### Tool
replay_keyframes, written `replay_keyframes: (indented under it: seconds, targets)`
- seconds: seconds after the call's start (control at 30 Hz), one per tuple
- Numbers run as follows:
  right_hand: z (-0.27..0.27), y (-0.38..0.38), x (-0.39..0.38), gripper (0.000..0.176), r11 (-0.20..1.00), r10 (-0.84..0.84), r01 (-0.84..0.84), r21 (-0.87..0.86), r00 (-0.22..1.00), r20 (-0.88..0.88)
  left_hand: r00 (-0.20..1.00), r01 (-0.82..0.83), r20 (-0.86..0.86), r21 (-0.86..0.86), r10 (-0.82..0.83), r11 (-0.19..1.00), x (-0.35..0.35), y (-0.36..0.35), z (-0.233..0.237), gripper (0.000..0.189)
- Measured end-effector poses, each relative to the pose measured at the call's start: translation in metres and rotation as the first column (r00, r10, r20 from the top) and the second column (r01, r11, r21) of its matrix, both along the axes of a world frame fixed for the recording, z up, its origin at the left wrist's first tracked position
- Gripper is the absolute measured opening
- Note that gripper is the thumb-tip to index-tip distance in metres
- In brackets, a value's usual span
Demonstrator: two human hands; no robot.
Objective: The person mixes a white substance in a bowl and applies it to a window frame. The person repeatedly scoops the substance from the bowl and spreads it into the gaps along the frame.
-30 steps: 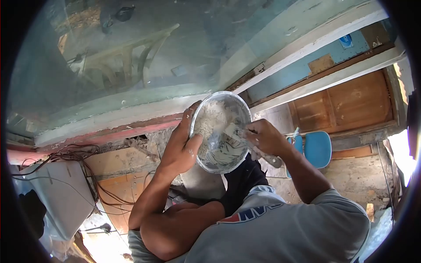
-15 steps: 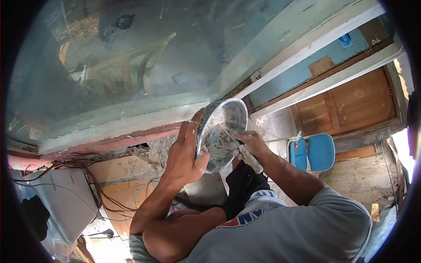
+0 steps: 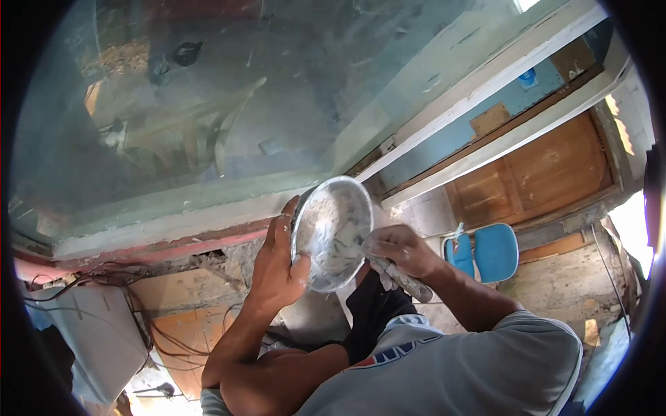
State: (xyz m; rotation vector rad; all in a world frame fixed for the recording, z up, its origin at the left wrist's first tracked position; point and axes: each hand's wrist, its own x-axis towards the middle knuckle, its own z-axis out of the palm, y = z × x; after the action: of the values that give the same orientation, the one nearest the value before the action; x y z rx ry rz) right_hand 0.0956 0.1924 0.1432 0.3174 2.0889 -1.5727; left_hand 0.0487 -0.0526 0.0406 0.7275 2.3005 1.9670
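Note:
A round metal bowl (image 3: 365,201) is tilted in front of me, its inside coated with white powder and wet grey-white paste (image 3: 325,232). My left hand (image 3: 281,267) is closed on its left side, thumb over the rim and fingers behind. At the opposite rim, my right hand (image 3: 402,251) grips a putty knife (image 3: 411,286) whose paste-smeared handle sticks out below the fist. Its blade end points into the bowl but is blurred and hard to make out. White residue covers the fingers of both hands.
A large glass pane (image 3: 208,104) with a white frame (image 3: 201,218) rises just ahead. Blue chair (image 3: 496,253) and wooden door panel (image 3: 534,173) are on the right. Loose cables (image 3: 139,305) hang by a grey box-like object (image 3: 97,326) at left.
The bowl has moved down and left, and its opening faces me more. My right hand has shifted slightly down and right with the putty knife, while my left hand still holds the bowl.

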Motion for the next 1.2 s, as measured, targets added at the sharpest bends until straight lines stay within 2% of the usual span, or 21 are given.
replay_keyframes:
  seconds: [0.03,0.07,0.13,0.17,0.23,0.27,0.33,0.4,0.47,0.5,0.57,0.67,0.77,0.9,0.97,1.0,1.13,1.2]
  targets:
    - [0.019,-0.004,-0.003,0.019,0.997,0.046,-0.034,0.068,0.982,-0.181,1.0,0.004,-0.007,0.017,-0.003,1.0,0.0,0.002,-0.003,0.08]
    - [0.036,-0.008,-0.007,0.017,0.967,0.061,0.008,0.256,0.963,-0.261,1.0,0.019,-0.005,0.0,-0.019,1.0,-0.001,0.003,-0.008,0.08]
    - [0.061,-0.014,-0.018,0.012,0.825,0.127,0.132,0.549,0.904,-0.408,0.998,0.054,0.041,-0.037,-0.053,0.998,0.0,0.005,-0.01,0.078]
    - [0.063,-0.008,-0.027,0.011,0.737,0.245,0.153,0.659,0.847,-0.471,0.998,0.052,0.037,-0.024,-0.051,0.998,0.0,0.006,-0.006,0.078]
    - [0.061,0.008,-0.044,0.008,0.573,0.444,0.228,0.787,0.721,-0.532,0.967,0.152,0.203,0.016,-0.152,0.988,0.001,0.006,0.005,0.077]
    - [0.06,0.011,-0.052,0.008,0.568,0.452,0.228,0.79,0.716,-0.532,0.959,0.165,0.234,0.011,-0.162,0.986,0.001,0.006,0.008,0.078]
    - [0.061,0.014,-0.065,0.014,0.42,0.473,0.318,0.85,0.723,-0.503,0.961,0.169,0.221,0.019,-0.169,0.986,0.002,0.005,0.005,0.077]
    - [0.063,0.013,-0.072,0.016,0.43,0.467,0.318,0.845,0.723,-0.509,0.962,0.172,0.211,0.023,-0.173,0.985,0.003,0.005,0.0,0.077]
    - [0.063,0.013,-0.075,0.016,0.409,0.431,0.314,0.857,0.762,-0.484,0.984,0.135,0.125,-0.054,-0.127,0.989,0.002,0.004,-0.007,0.078]
    - [0.062,0.011,-0.076,0.016,0.408,0.432,0.309,0.859,0.763,-0.48,0.984,0.134,0.129,-0.052,-0.126,0.99,0.003,0.002,-0.006,0.078]
    - [0.061,0.006,-0.078,0.017,0.376,0.374,0.316,0.871,0.809,-0.455,0.956,0.173,0.242,-0.017,-0.164,0.985,0.002,0.0,0.0,0.077]
    - [0.054,0.003,-0.086,0.019,0.322,0.42,0.338,0.885,0.786,-0.453,0.959,0.17,0.229,0.005,-0.167,0.985,0.002,0.0,0.001,0.077]
    - [0.052,-0.002,-0.086,0.019,0.389,0.346,0.35,0.853,0.802,-0.487,0.955,0.182,0.236,0.015,-0.18,0.983,0.002,-0.002,0.007,0.077]
    - [0.049,0.005,-0.077,0.018,0.325,0.424,0.376,0.868,0.763,-0.489,0.965,0.176,0.195,0.02,-0.177,0.984,0.004,-0.007,0.0,0.078]
    - [0.063,-0.011,-0.065,0.018,0.476,0.327,0.315,0.821,0.803,-0.498,0.962,0.181,0.201,0.032,-0.183,0.983,0.004,-0.01,-0.003,0.078]
    - [0.067,-0.016,-0.063,0.018,0.513,0.28,0.354,0.782,0.792,-0.543,0.963,0.178,0.201,0.041,-0.182,0.983,0.003,-0.01,-0.003,0.078]
    - [0.061,-0.007,-0.081,0.018,0.445,0.315,0.379,0.811,0.782,-0.538,0.962,0.197,0.188,0.026,-0.198,0.98,0.004,-0.01,-0.004,0.077]
    - [0.058,-0.01,-0.084,0.019,0.476,0.306,0.399,0.784,0.761,-0.573,0.961,0.201,0.187,0.035,-0.204,0.979,0.004,-0.009,-0.003,0.077]
